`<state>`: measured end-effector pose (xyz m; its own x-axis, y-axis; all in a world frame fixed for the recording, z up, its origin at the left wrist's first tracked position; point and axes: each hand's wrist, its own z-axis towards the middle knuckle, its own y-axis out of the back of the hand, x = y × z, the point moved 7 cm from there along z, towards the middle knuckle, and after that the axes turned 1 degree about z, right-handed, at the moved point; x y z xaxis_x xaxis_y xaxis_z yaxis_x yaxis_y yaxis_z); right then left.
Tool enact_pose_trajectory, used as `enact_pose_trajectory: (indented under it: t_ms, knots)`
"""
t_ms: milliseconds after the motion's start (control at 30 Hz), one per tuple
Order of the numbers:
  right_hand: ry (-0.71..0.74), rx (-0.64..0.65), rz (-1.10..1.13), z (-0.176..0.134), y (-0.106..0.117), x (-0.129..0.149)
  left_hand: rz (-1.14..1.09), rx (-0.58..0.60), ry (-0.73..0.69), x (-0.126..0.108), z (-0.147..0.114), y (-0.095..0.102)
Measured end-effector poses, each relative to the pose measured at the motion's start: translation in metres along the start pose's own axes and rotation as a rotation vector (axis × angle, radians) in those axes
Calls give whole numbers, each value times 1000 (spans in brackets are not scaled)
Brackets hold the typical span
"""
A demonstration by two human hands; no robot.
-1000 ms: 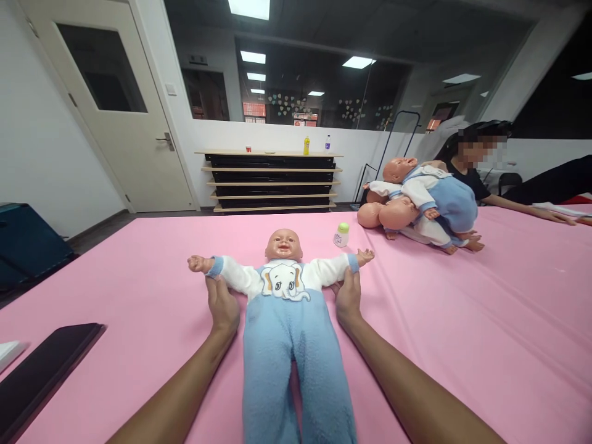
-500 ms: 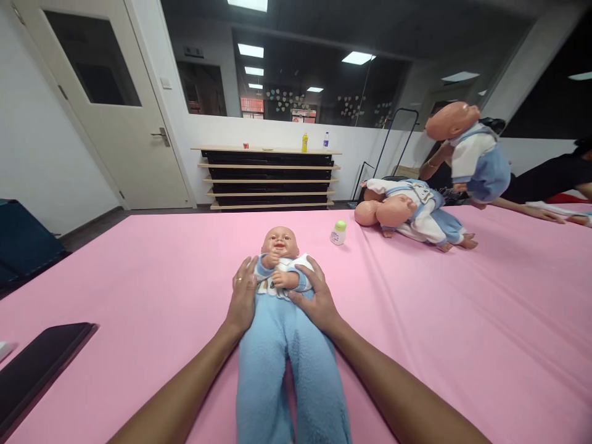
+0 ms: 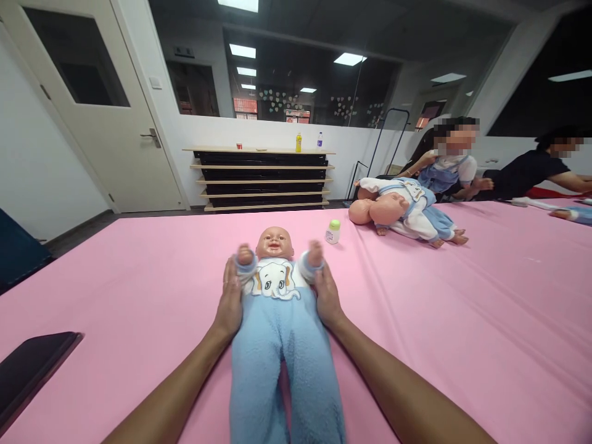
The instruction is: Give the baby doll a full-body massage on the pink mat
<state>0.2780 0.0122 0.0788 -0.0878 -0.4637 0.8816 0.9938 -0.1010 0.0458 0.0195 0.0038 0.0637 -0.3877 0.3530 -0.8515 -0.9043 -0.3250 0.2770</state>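
Head cam: baby doll [image 3: 277,324] is lying on its back on the pink worktop [image 3: 425,345], forearms raised. Left grip [image 3: 230,303] and right grip [image 3: 328,297] sit against its arms, can't tell if either's actually closed.

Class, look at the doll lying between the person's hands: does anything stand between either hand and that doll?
Nothing visible does: the left hand and right hand are at the sleeves of the doll, one on each side. The bottle stands farther back.
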Motion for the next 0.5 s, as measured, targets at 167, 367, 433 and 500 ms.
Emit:
enact_pose_trajectory:
  t_ms: [167, 367, 433, 500]
  knots:
    - [107, 271, -240, -10, -33, 18, 153, 232, 23, -10, -3, -25]
    - [103, 61, -191, -9, -19, 17, 77, 17, 0, -10, 0, -8]
    - [21, -140, -80, -6, 3, 7, -11, -152, 71, 2, -1, 11]
    - [-56, -300, 5, -3, 24, -5, -62, -293, 168, 17, -4, 29]
